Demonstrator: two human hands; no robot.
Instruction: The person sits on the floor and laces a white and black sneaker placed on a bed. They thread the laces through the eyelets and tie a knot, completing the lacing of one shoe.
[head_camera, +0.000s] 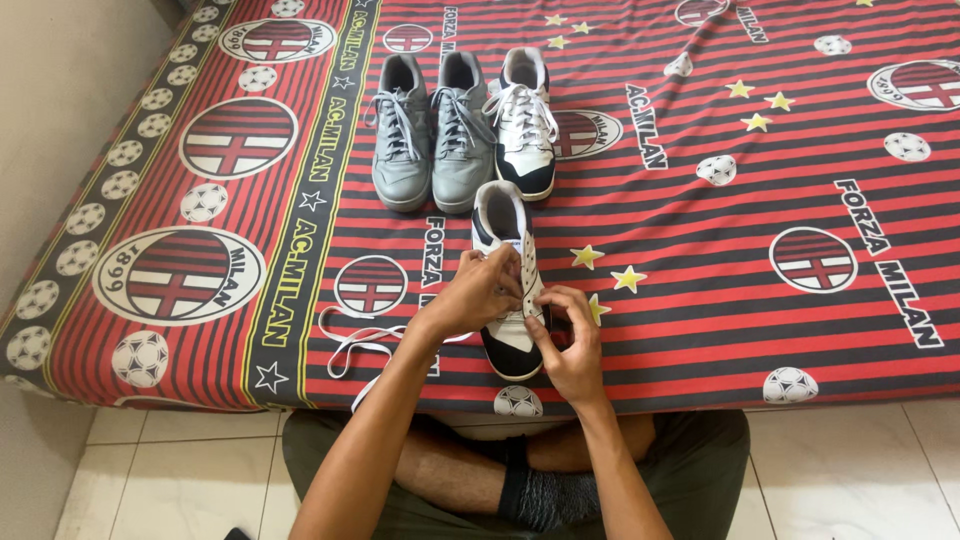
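A white and black sneaker (503, 215) lies on the bed's near edge, toe towards me. My left hand (478, 293) rests on its upper, fingers pinched at the eyelets. My right hand (572, 340) grips the shoe's right side near the toe, thumb and fingers closed on it. A loose white shoelace (352, 340) trails to the left of the shoe on the sheet; whether one end is in my left hand is hidden.
Behind stand a pair of grey laced sneakers (432, 130) and a matching white and black laced sneaker (526, 120). The bed has a red and black striped sheet (760, 200) with ball and star prints. My crossed legs sit on white floor tiles (850, 470).
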